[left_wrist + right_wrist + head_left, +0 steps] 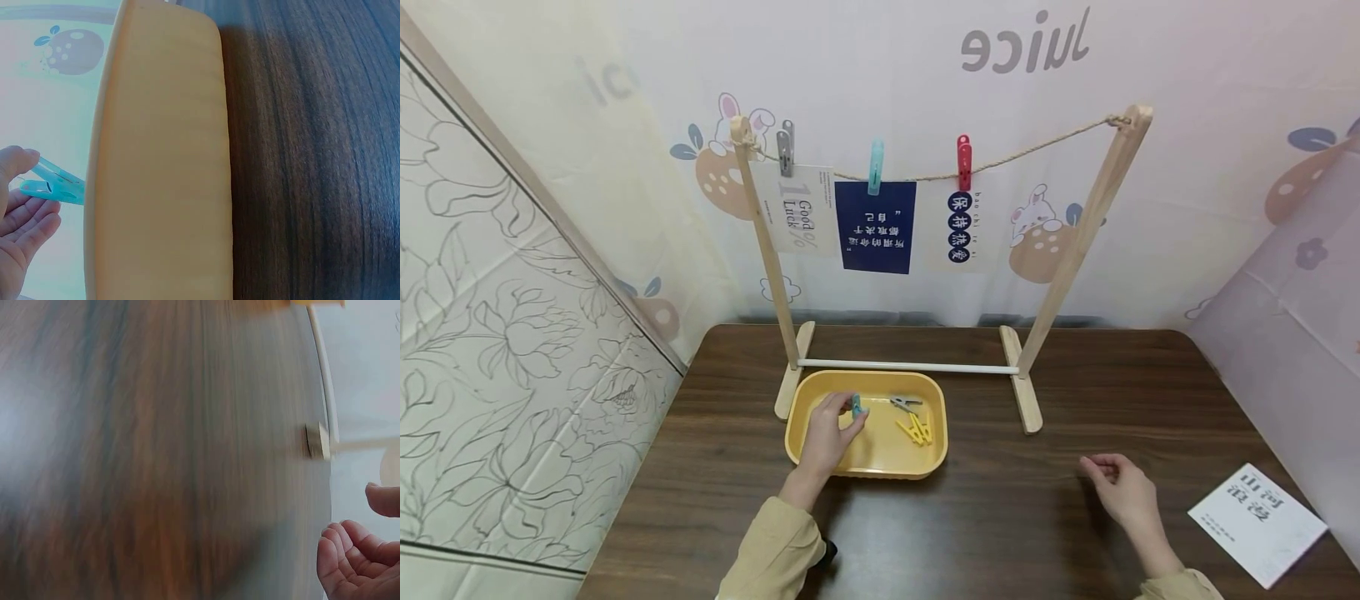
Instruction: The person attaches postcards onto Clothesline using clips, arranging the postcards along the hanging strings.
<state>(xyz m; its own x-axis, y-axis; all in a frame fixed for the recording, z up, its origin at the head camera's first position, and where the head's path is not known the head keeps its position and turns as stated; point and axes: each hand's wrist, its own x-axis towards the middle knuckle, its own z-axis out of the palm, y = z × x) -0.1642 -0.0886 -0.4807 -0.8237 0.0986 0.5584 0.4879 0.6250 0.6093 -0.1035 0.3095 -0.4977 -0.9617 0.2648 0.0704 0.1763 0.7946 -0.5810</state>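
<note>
My left hand [827, 433] pinches a teal clothespin [856, 406] by its handle ends, over the left half of the yellow tray [940, 454]. In the left wrist view, thumb and fingers squeeze the clothespin [57, 182] just past the tray's wall [162, 150]. Several other pins lie in the tray, among them a grey clothespin [904, 403] and yellow clothespins [916, 430]. Above the table on the right, my right hand [1126, 493] holds nothing, its fingers loosely curled. The right wrist view shows this hand [362, 559] with thumb and fingers apart.
Behind the tray stands a wooden frame [1067, 250] with a sagging rope [1037, 153]. Grey, light-blue and red clothespins hold a white card [801, 221], a navy card [876, 242] and a cream card [981, 233] on it. White cards [1258, 525] lie at the table's right.
</note>
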